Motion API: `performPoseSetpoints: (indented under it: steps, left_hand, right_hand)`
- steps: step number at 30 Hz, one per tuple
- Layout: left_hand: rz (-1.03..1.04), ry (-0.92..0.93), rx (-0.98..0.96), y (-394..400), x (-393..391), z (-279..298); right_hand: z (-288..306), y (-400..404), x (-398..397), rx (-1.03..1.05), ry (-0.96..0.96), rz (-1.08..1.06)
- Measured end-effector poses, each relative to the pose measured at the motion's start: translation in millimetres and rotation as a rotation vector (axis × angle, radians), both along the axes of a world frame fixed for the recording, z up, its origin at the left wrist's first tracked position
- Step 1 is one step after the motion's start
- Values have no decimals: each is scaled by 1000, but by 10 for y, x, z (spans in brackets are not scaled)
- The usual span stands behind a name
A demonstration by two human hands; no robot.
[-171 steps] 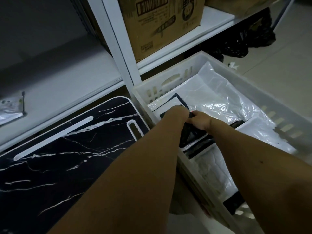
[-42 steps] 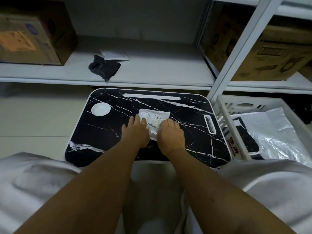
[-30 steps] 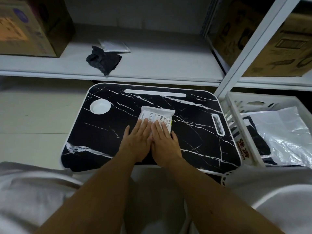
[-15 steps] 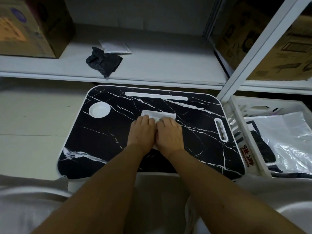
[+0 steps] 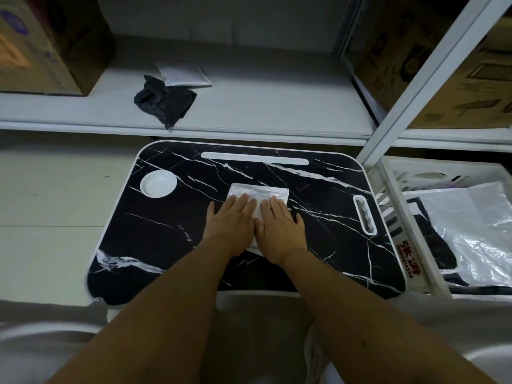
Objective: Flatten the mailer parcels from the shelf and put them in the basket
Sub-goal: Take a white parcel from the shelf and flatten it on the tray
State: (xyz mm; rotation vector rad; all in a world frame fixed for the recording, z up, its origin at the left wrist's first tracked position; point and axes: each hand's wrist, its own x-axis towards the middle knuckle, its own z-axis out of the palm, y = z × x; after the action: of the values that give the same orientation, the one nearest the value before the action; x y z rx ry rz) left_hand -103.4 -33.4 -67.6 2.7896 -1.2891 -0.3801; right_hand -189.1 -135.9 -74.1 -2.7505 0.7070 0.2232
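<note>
a white mailer (image 5: 259,193) lies flat on the black marbled table (image 5: 171,245), near its middle, long axis running away from the person toward the shelf (image 5: 263,112). only its far end and a thin strip between the hands show; the rest is under the palms.

the left hand (image 5: 231,224) and right hand (image 5: 279,227) rest side by side on it, fingers straight and spread, gripping nothing, just pressing down. thumbs nearly touch over the mailer's centre line. this looks like the flattening step, close to done, since the visible end already lies fairly smooth.

the basket (image 5: 410,245) stands just beside the table's right edge, with clear and dark bags already inside. so the mailer lies directly under both hands and the basket lies to the right of it: the right hand is the nearer one for the carry, and the sideways path crosses the table's cut-out handle (image 5: 365,214).

on the shelf beyond the table a crumpled black bag (image 5: 163,102) and a flat grey mailer (image 5: 182,74) touch each other, likely next in line. cardboard boxes (image 5: 41,42) stand at either side.
</note>
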Motion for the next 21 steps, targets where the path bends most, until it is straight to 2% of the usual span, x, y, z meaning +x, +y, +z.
performPoseSetpoints:
  steps: [3,5,7,11,15,21]
  left_hand:
    - [-10,-174,-85,-129,41,90]
    - [-38,-229,-94,-219,72,94]
    - [-25,-160,-72,-247,93,29]
    - [37,90,-2,-225,189,-22]
    - [75,138,49,-233,192,-2]
    - [212,186,77,-250,129,18]
  right_hand:
    - [87,-22,115,-93,-75,-45]
    - [150,-65,212,-164,-110,-42]
    - [148,-97,294,-125,-103,-7]
    - [84,-170,338,60,-29,15]
    - [83,-296,291,65,112,0]
    - [83,-241,315,26,198,-73]
